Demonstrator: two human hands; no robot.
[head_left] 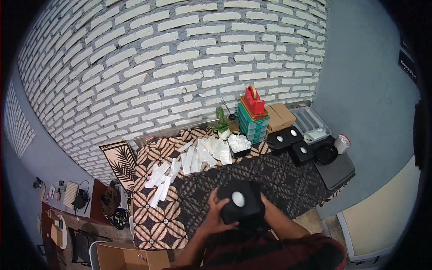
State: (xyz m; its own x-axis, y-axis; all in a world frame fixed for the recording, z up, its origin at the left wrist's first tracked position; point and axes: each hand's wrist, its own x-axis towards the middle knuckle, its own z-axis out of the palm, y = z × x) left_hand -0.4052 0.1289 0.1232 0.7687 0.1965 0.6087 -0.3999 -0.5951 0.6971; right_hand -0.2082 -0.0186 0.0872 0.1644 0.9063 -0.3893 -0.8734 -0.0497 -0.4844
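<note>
Above the near edge of the table I hold a black tissue box [248, 208], a boxy black holder with a white oval on top. My left hand [215, 216] wraps its left side, thumb and fingers bent against it. On the opposite side my right hand [269, 210] presses along the box, its fingers partly hidden behind it. Three similar black boxes [303, 153] with white ovals stand at the back right. White folded paper strips [193, 157] lie spread over the left and middle of the table, next to a black tray heaped with crumpled white paper [239, 143].
A red tape dispenser [254, 104] tops a green drawer unit [253, 125], beside brown cardboard boxes [281, 116]. A potted cactus [222, 125] stands near the wall. Rightward are a grey compartment tray [310, 121], black bowl [326, 154] and stacked cups [342, 143]. An open carton [128, 257] sits lower left.
</note>
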